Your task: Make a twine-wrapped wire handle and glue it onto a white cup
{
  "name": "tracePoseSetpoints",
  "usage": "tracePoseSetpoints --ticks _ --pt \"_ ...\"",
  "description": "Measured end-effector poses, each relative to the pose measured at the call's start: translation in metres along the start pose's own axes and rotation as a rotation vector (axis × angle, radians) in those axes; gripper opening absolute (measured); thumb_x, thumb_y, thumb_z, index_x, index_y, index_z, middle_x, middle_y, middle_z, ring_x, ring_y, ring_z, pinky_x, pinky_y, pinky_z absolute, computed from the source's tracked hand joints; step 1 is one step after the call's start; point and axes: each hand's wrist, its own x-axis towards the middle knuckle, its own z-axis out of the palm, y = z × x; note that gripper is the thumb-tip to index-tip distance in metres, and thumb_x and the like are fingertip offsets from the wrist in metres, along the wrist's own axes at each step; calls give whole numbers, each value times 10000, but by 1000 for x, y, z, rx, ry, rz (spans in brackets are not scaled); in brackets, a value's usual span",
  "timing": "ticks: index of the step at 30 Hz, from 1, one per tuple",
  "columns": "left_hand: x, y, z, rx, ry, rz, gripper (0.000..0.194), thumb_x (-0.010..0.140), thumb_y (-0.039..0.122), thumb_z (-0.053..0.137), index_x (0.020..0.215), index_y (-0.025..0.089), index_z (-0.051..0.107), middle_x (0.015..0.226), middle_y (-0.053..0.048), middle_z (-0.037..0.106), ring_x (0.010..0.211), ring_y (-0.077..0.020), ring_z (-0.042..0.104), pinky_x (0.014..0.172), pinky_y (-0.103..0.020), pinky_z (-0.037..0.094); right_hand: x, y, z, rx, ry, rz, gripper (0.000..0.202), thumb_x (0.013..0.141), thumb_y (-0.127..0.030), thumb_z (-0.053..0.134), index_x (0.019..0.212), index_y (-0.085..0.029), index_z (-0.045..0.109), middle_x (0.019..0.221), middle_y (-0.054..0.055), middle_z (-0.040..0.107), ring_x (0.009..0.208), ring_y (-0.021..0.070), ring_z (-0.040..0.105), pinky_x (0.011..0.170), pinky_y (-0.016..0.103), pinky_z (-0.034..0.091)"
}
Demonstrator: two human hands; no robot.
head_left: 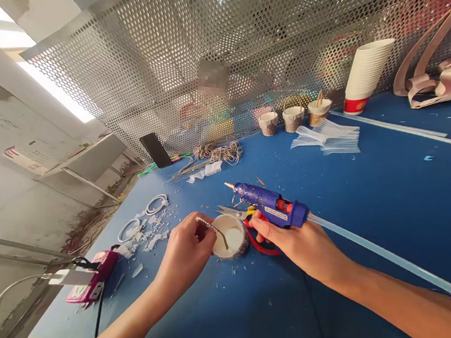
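Observation:
My left hand [190,245] pinches a short piece of twisted cord [215,226], whose free end reaches over a small white cup [230,237] on the blue table. The fingers are right beside the cup's rim; whether they touch it I cannot tell. In my right hand [301,248] is a blue glue gun [270,202], its nozzle pointing left above the table. A long clear glue stick [385,252] sticks out of its back. Scissors [263,247] with red and yellow handles lie beyond the cup, partly hidden by my right hand.
Three small basket-like cups [293,119] stand by the perforated metal screen [162,40], near white strips [328,136] and stacked paper cups [368,71]. Leftward are a cord bundle [223,152], a phone [155,150], white scraps [139,235] and a pink power strip [97,279]. A cable hangs over the front edge.

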Motion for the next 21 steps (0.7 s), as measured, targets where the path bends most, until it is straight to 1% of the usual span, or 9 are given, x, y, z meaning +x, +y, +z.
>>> tracePoseSetpoints --ticks 3,5,6,9,11,13,17,19,21 --pt "-1 1 0 37 16 -1 130 683 181 457 717 198 581 558 20 591 520 -156 576 525 -261 416 -2 3 -3 28 111 -140 202 805 -435 600 854 -249 660 811 10 698 805 199 663 808 347 518" --pt "-1 1 0 49 13 -11 128 685 187 453 713 201 577 563 19 586 524 -157 572 527 -264 412 -2 2 -4 52 166 -200 191 804 -414 608 901 -255 653 866 10 699 783 188 669 798 345 534" --pt "-1 1 1 52 11 -15 128 688 191 451 712 202 576 563 20 582 523 -157 570 527 -265 411 -2 1 -3 62 175 -202 194 807 -403 605 921 -252 647 897 15 699 777 184 672 777 337 546" --pt "-2 3 3 60 15 -23 127 703 213 449 718 204 574 548 26 560 515 -159 562 523 -269 407 -1 0 0 77 141 -174 201 803 -375 608 928 -219 624 894 34 696 766 189 676 690 312 571" --pt "-3 5 5 67 29 -25 123 708 219 449 716 204 570 533 32 542 509 -160 560 521 -270 406 0 0 3 71 122 -171 196 799 -352 614 929 -206 607 868 34 685 763 187 670 670 302 574" --pt "-5 6 6 60 41 -26 128 714 218 449 735 203 574 527 39 532 501 -159 559 519 -271 407 0 1 3 77 156 -209 197 805 -334 614 951 -205 588 877 31 670 758 174 664 686 298 575" --pt "-8 4 8 5 45 -19 181 733 220 454 847 208 595 545 54 530 486 -152 564 519 -269 418 1 2 1 115 227 -316 205 823 -300 605 997 -213 542 887 25 646 749 155 653 725 301 572" --pt "-9 3 9 -11 54 -21 188 737 219 456 860 209 598 555 56 527 485 -150 568 523 -270 423 1 6 2 125 192 -325 213 817 -289 618 1004 -228 537 890 16 641 768 155 648 736 304 567" --pt "-10 3 11 -17 64 -22 190 738 216 455 859 207 601 561 54 520 485 -149 570 523 -271 426 1 13 6 122 114 -280 203 812 -288 625 990 -239 542 859 3 638 755 153 643 722 304 561"
